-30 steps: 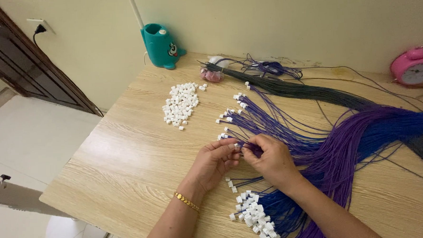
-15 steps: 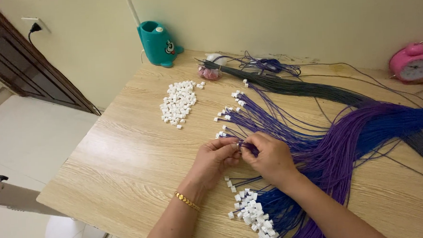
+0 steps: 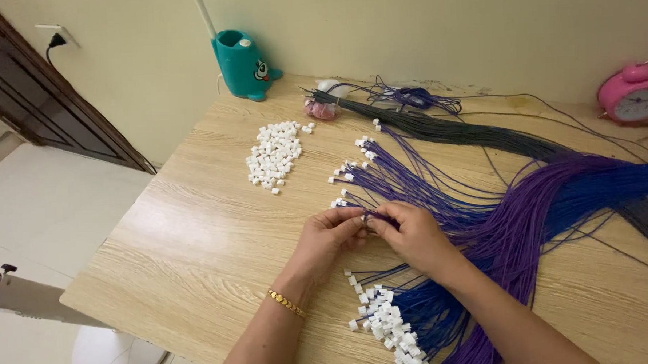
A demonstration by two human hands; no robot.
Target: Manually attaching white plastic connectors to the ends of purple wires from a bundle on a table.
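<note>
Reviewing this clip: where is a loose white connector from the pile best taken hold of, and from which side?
Probably from above, fingertips pinching the two opposite side faces of one at the edge of the white connector pile. They are small blocks lying flat on the wooden table, and edge pieces have open space around them.

Pale wall (image 3: 434, 24), wooden table (image 3: 181, 239), tiled floor (image 3: 41, 209)

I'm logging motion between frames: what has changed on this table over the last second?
Almost nothing. Both hands, left hand and right hand, stay together at the table's middle, fingers pinching the end of a purple wire. The loose pile of white connectors, the finished wires and the pink clock lie as before.
</note>
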